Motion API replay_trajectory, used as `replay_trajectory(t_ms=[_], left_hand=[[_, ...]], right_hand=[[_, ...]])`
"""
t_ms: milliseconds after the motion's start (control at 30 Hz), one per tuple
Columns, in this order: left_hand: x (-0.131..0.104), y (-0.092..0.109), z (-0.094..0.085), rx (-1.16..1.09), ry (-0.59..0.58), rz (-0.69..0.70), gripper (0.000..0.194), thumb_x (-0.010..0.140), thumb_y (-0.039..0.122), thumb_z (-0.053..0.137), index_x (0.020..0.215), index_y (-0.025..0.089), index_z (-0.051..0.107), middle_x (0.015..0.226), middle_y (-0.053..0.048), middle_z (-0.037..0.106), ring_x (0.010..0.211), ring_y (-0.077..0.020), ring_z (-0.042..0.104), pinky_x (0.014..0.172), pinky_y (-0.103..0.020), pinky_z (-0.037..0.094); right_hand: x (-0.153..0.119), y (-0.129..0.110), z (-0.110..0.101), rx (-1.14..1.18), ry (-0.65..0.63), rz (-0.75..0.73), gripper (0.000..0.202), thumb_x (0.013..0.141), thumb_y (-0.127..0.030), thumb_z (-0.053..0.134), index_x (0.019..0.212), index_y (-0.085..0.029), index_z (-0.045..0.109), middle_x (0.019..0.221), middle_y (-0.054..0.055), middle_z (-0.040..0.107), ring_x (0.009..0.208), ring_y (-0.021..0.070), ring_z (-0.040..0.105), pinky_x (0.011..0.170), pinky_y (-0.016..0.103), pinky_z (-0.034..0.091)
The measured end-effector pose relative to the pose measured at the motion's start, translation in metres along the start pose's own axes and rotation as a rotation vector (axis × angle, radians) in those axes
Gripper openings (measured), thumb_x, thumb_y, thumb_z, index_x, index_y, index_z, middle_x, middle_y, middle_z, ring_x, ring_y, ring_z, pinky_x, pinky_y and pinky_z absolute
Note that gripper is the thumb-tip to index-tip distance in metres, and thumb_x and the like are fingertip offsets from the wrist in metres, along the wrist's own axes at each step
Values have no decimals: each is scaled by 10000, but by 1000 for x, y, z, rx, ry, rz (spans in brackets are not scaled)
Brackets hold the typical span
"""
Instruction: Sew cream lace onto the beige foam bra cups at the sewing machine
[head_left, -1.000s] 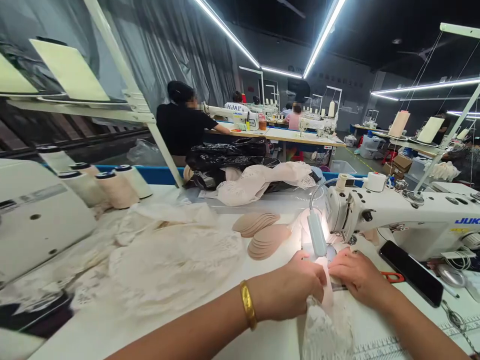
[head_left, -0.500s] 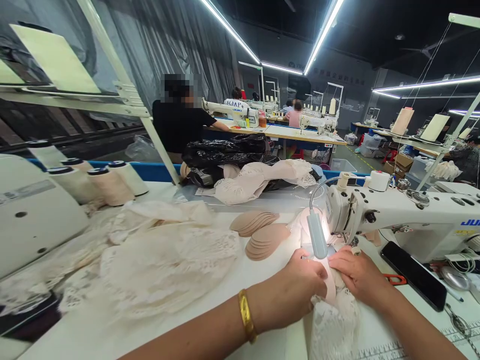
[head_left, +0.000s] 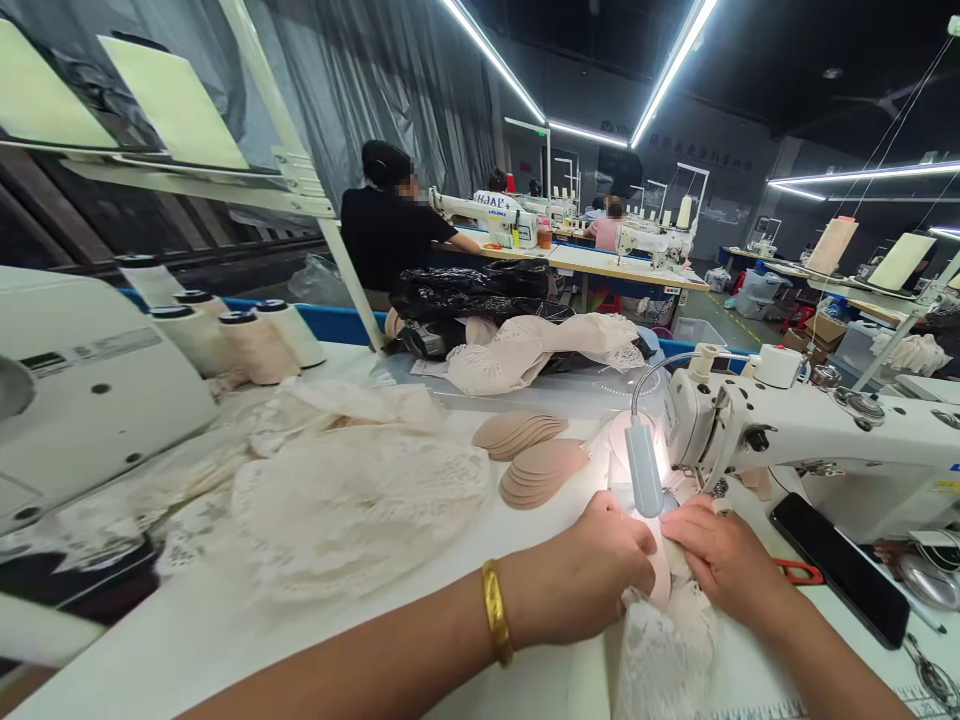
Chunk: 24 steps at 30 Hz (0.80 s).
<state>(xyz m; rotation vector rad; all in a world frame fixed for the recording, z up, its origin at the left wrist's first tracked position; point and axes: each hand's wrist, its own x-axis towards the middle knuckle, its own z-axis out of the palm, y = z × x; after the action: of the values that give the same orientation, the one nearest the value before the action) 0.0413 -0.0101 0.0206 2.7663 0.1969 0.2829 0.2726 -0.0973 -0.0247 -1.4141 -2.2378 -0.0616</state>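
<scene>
My left hand (head_left: 611, 570) is closed on a pale pink bra cup (head_left: 660, 575) at the sewing machine (head_left: 750, 430), its fingertips curled out of sight. From that cup white lace fabric (head_left: 664, 650) hangs toward the table's front edge. Just right of it, my right hand (head_left: 716, 545) pinches the edge of the work below the machine's head, fingers close together. A small grey lamp (head_left: 643, 470) on a bent neck lights this spot and hides the needle area. Beyond my left hand lie two fanned stacks of beige pads (head_left: 544, 473).
Cream lace pieces (head_left: 352, 510) spread over the left tabletop, near thread cones (head_left: 259, 345) and another machine (head_left: 97, 400). A black phone (head_left: 840, 570) and orange-handled tool (head_left: 799, 572) lie right. Bra pieces (head_left: 510, 355) rest on a black bag behind. A co-worker (head_left: 394, 225) sits beyond.
The view has turned slightly left, so the background sits farther right. Both hands stay at nearly the same place on the cup and lace.
</scene>
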Motion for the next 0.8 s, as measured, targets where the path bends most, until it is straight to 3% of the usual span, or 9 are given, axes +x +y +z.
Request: replay_trajectory(t_ms=[233,367,533,667,800], left_hand=[[3,-3,-7,72,-29,-3,321,610,-26,614,757,225,749,1112,-2,737,862,-213,588,803,-358,390],[7,-8,-12,101,-50,34,241,622,-7,629,705,204,709,954,-2,730,781,-191,569,828,-367,386],[11,-22,-12,33,-9,71,218,729,80,626,798,240,756,798,-29,694,872,-232,614,888,-360,406],[15,-28,-13,24,8,56,284,733,80,594,874,248,774,760,-33,688,852,-229,612,887,-359,417],[13,-26,-13,35,47,75,275,691,61,567,806,231,750,705,-33,662,774,-222,586,869,-383,427]], right_hand=[[-1,3,3,-18,26,9,399,902,-16,497,1114,-291,693,1002,35,750,901,234,650,727,335,519],[0,3,4,-40,35,6,424,886,5,483,1116,-284,691,987,33,746,904,233,657,747,343,525],[1,5,5,-47,49,3,432,875,-3,474,1110,-286,702,975,33,749,905,239,650,773,365,530],[1,3,2,-26,29,-23,383,897,1,454,1018,-274,691,965,27,734,878,216,640,774,346,512],[0,-2,-1,-35,16,-60,334,908,4,443,897,-260,647,870,17,692,805,204,615,708,321,472]])
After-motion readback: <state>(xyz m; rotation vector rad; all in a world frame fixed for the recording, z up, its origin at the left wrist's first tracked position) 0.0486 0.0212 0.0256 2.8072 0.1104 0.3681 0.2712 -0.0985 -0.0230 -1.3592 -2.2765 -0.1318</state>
